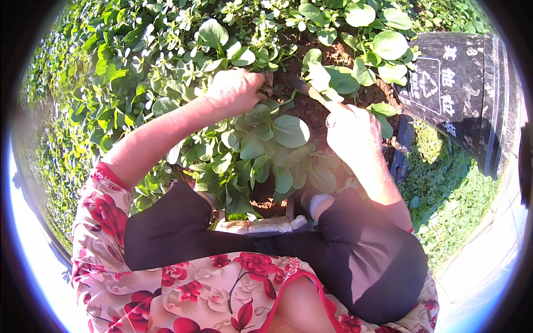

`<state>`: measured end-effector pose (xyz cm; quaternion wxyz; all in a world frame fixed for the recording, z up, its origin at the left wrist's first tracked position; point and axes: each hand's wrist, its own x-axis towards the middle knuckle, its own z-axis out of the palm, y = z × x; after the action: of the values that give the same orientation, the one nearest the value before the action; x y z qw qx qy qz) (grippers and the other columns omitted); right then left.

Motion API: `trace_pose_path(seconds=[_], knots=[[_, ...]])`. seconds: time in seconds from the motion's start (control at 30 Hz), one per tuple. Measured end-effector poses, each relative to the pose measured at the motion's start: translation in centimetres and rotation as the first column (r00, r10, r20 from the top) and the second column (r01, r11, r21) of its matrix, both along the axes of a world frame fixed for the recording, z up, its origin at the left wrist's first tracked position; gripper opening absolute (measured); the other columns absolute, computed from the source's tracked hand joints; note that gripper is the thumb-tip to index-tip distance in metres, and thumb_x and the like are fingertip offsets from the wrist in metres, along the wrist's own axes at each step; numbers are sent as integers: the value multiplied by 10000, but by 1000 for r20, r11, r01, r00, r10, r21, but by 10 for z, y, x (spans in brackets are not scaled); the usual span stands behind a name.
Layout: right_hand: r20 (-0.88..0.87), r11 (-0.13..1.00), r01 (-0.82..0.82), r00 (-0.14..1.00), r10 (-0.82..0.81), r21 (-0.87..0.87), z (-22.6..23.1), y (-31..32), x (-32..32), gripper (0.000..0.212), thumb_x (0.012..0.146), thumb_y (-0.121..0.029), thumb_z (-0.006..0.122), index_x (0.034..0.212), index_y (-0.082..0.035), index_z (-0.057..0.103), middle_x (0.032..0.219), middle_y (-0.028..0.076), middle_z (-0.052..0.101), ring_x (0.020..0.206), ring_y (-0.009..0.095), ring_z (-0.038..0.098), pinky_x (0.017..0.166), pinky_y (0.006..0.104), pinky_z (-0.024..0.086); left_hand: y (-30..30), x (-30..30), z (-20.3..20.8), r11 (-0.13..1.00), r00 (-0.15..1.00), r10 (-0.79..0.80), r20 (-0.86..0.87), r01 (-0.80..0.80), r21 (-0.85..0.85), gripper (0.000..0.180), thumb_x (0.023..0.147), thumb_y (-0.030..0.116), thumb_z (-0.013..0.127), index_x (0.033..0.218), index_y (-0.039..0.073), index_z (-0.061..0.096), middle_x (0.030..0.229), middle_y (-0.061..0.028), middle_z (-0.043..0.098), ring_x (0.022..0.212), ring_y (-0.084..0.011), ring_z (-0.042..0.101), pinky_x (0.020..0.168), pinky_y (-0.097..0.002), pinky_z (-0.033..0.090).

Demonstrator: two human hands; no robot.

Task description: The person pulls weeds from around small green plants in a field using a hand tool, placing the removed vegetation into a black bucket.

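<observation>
As observed from above, the left hand [236, 91] is well to the left of the black bin [472, 83], fingers curled in among greenery; whether they pinch a stem cannot be told. The right hand [354, 130], nearer the bin on its lower-left side, is wrapped around the pale handle of a hand tool [317, 95]. The tool's dark end points away from the bin, toward the left hand, a hold that presumably lets both hands meet at one spot near the soil [311, 115]. Round-leaved plants [291, 131] stand left of and below the bin, under and between the forearms; another leafy cluster [390, 45] grows just beside the bin's left end. The bin itself is probably sited for easy reach from the right hand. Dense low greens [111, 72] extend far left of it.
</observation>
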<state>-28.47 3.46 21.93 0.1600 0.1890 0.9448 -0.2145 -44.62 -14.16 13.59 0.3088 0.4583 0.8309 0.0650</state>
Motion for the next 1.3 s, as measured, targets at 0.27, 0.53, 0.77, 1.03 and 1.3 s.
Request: trace_pose_path(seconds=[0.27,0.53,0.77,1.03,1.3], knots=[[-43,951,-203,975,219,233,-47,4,-29,209,813,-188,576,1012,-145,624,757,127,613,685,314,649,606,433,530,15,26,-17,902,873,-390,-293,426,67,92,710,184,626,713,104,671,893,-79,608,925,-236,585,737,-350,471],[-55,965,-41,997,57,257,-25,21,-21,290,818,-147,556,1096,-165,639,831,148,665,688,349,644,629,436,529,40,-1,-60,862,746,-358,-562,495,107,256,737,215,599,886,57,733,1229,-197,558,1220,-351,450,1029,-459,307],[-101,1000,-9,995,8,-5,-8,-2,-33,315,817,-138,535,1116,-152,633,787,177,646,685,373,634,642,459,523,6,-29,-54,958,880,-246,-406,284,36,175,738,121,587,872,49,674,1310,-184,470,1153,-312,468,981,-412,374],[-72,994,70,995,-76,-81,-30,-3,-27,181,824,-137,522,941,-83,649,714,194,633,683,390,630,635,471,515,29,-23,-58,821,811,-282,-513,481,309,526,741,264,625,1216,52,547,1304,-116,410,1177,-331,388,951,-448,379],[-133,924,183,962,-239,-337,-39,-22,-31,131,814,-101,543,890,-29,623,719,230,604,704,406,618,627,422,512,41,-49,-91,928,813,-336,-475,371,-22,256,792,157,548,1026,59,581,954,-106,582,944,-276,536,987,-550,342]])
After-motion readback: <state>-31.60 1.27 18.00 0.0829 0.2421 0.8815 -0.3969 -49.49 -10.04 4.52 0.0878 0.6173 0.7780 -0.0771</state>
